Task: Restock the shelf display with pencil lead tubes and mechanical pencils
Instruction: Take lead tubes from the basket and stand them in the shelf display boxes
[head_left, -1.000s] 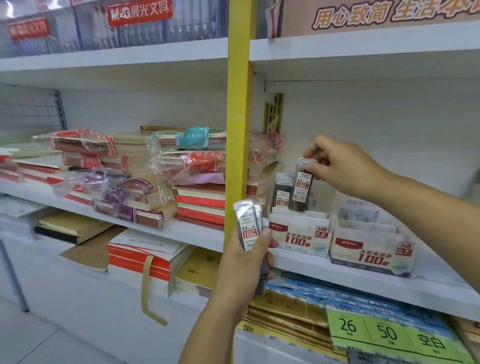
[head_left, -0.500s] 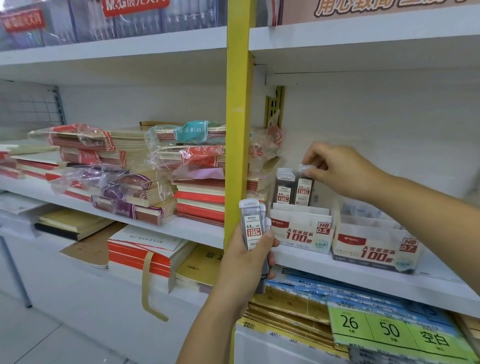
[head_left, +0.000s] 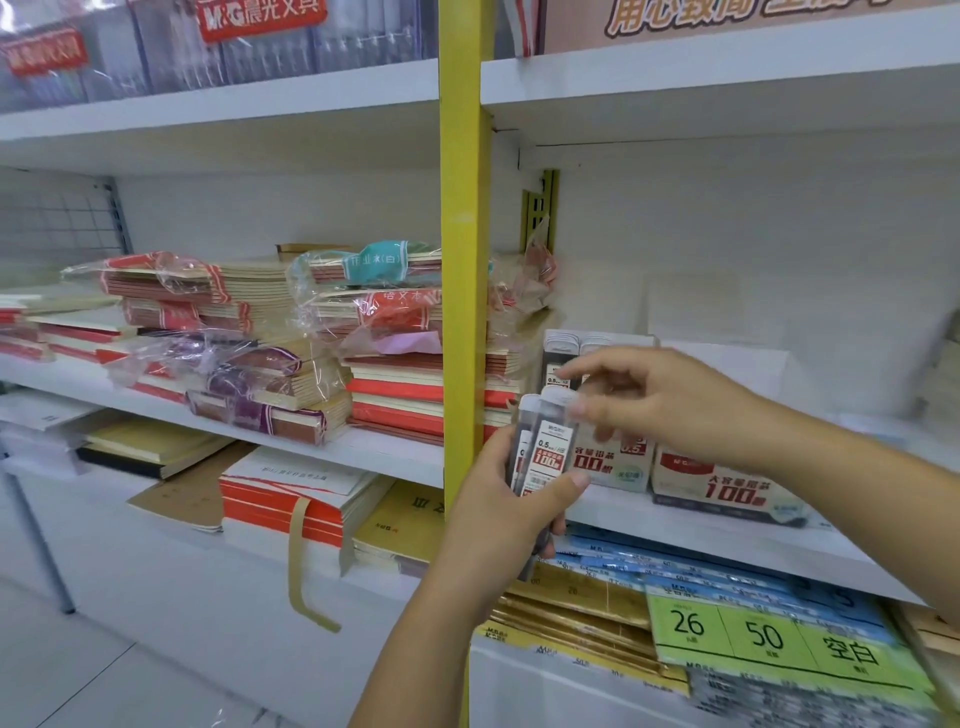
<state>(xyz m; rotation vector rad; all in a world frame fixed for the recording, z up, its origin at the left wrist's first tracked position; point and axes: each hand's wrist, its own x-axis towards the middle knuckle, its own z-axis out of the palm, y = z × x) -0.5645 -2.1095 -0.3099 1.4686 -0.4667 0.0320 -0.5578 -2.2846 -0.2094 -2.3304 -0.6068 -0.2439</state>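
1. Just right of the yellow post (head_left: 465, 312), the lead tubes (head_left: 548, 447) are gripped by the left hand (head_left: 498, 514), with thumb and fingers wrapped round.
2. They are held nearly upright, caps up.
3. Further right, their caps are met by bent fingers of the right hand (head_left: 660, 400); a pinch cannot be confirmed.

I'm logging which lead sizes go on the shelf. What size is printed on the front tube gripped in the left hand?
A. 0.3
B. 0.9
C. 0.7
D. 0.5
D: the front lead tube that the left hand grips shows "0.5" printed near the top of its white front face.
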